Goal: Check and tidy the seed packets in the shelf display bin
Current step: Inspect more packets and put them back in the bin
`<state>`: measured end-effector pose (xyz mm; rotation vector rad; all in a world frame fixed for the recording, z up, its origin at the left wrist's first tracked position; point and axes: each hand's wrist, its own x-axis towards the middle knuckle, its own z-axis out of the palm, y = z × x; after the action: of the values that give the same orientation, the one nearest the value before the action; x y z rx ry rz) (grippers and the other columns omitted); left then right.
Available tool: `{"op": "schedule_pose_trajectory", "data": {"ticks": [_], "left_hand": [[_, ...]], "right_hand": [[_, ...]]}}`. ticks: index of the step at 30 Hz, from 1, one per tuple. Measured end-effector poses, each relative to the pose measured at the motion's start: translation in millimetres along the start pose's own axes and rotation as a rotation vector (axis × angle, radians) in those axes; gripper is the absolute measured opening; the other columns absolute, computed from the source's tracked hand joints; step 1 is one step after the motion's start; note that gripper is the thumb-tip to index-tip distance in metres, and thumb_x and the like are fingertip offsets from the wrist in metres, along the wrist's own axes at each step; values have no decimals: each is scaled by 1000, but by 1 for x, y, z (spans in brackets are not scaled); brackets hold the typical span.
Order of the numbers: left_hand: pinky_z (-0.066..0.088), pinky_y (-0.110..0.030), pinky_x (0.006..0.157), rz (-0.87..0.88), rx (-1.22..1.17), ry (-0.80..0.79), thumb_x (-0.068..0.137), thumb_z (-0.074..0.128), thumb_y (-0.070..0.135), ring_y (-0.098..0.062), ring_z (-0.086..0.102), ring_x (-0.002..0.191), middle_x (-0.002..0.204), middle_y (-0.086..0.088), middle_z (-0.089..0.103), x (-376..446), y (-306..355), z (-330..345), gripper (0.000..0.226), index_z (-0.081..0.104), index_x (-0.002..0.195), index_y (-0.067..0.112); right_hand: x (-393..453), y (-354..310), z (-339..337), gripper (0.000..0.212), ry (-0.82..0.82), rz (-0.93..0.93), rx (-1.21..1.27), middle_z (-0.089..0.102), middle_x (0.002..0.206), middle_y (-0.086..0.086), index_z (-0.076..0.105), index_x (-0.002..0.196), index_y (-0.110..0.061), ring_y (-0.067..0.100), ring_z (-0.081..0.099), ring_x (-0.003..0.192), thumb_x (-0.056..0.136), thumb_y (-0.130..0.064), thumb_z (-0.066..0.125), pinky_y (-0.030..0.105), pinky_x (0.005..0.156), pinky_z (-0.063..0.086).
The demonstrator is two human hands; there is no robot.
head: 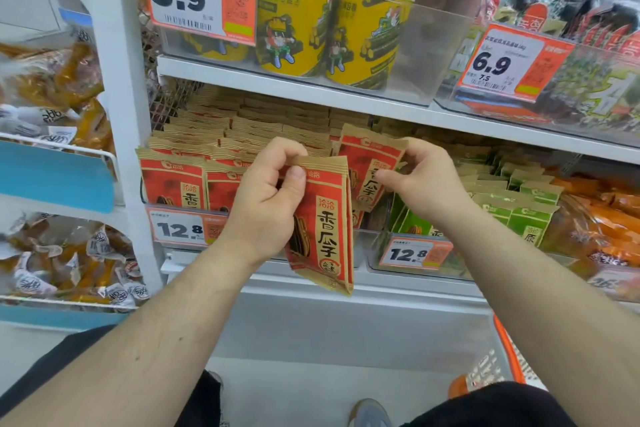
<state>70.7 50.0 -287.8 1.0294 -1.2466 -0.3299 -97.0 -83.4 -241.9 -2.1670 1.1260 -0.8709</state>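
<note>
My left hand (268, 198) pinches the top of a red and kraft-brown seed packet (322, 229), which hangs out in front of the shelf edge. To its right, my right hand (420, 180) grips a second red seed packet (367, 163), tilted and lifted above its row. Several rows of the same red packets (173, 180) stand upright in the clear display bin (363, 246) on the middle shelf, running back under the shelf above. A 12.8 price tag (180, 229) is clipped to the bin's front.
Green seed packets (519, 215) fill the neighbouring bin on the right, with orange bags (595, 218) beyond. Yellow cans (294, 24) stand on the shelf above. Wire racks of snack bags (52, 90) hang at left. An orange basket (502, 357) sits on the floor at lower right.
</note>
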Motion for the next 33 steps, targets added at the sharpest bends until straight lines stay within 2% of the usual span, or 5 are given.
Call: {"op": "schedule_pose_trajectory", "data": {"ticks": [6,10,18,24,33], "left_hand": [[50,-56,79,-34,50,-34,88,45,37,-28,55,85,90,-2,56,1,0,1,12,54,87,46],[51,-49,78,-45,78,-60,88,45,39,-20,55,84,88,5,56,0,0,0,12,54,87,47],[51,-48,76,-37,95,-4,89,46,35,-19,57,83,88,6,58,4,-1,-10,15,55,86,47],[47,-34,72,-210,232,-295,91,46,24,-9,55,75,77,15,56,4,1,-26,15,53,80,33],[50,-39,72,-368,353,-371,99,48,11,-10,59,73,76,9,61,-1,1,-24,28,54,80,32]], "right_hand": [[28,-4,17,27,-33,32,-669,69,95,1,62,94,-28,26,61,95,74,-35,77,40,86,50],[37,-2,28,47,-76,-24,-1082,63,108,8,65,106,-24,32,47,111,71,-54,74,43,92,35],[30,-10,39,37,4,-318,-1185,61,109,8,59,111,-18,30,52,108,76,-21,70,42,88,39],[27,-27,49,18,-852,-210,-1077,58,81,-1,55,80,-22,16,53,71,86,-5,54,26,57,43],[40,-40,69,56,-984,-132,-1303,59,127,5,52,135,-15,27,55,114,83,-16,73,37,90,48]]}}
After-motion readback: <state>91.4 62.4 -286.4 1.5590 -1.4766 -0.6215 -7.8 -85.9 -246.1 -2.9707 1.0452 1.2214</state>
